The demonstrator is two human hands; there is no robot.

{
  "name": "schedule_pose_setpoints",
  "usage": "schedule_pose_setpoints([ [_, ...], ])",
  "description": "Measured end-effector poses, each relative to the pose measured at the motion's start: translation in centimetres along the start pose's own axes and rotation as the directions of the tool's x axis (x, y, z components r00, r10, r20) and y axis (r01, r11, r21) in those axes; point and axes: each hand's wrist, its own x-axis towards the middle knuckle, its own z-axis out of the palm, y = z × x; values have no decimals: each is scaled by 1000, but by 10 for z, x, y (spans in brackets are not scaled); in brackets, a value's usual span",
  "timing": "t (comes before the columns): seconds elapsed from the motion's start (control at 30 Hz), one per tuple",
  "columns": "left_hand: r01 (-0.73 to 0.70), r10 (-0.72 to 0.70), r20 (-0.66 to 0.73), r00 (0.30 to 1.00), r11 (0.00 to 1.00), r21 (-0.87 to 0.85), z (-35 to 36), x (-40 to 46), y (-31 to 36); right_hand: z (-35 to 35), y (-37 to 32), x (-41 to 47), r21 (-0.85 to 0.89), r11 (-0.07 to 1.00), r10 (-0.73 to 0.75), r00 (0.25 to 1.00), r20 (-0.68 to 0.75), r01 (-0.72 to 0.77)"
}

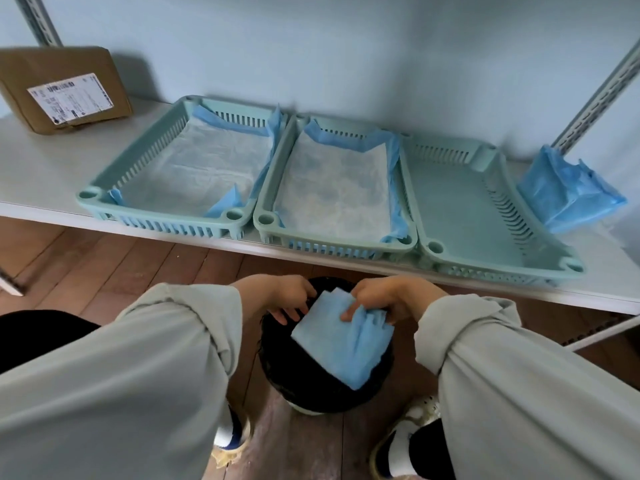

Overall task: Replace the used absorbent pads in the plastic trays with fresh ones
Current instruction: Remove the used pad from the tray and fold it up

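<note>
grey sleeves (138,368) fill the lower frame, both arms reaching toward centre. folded used pad (343,341), blue, sits at lower centre, over the mouth of a black bin (277,355) on the wooden floor. right hand (388,299) is clamped on the pad's upper right corner, fingers curled into the bunched material. left hand (287,296) is beside the pad's left edge, fingers loosely spread, gripping nothing as far as can be seen.

judgement: disposal step in hand. advise pushing the pad fully below the bin rim before letting go, keeping it folded so no soiled face opens.

on the white shelf (41,168) across mid frame: left tray (100,199) and middle tray (266,220) are lined with pads; right tray (467,209) is bare. blue pack (568,192) at the right edge, likely fresh stock. cardboard box (65,88) at upper left.
</note>
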Motion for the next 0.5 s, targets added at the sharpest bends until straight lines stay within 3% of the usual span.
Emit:
schedule_pose_setpoints([
  [0.1,26,-29,25,999,994,104,15,12,-20,-4,8,17,103,994,40,991,-124,-28],
  [0.23,71,-84,30,996,952,298,40,33,-37,7,22,38,229,968,129,984,-120,-99],
  [0.37,88,-71,-84,994,973,213,34,51,-37,24,27,63,376,916,197,973,-123,-138],
  [0.5,12,-24,74,997,987,158,38,77,-40,38,32,94,517,837,258,963,-81,-181],
])
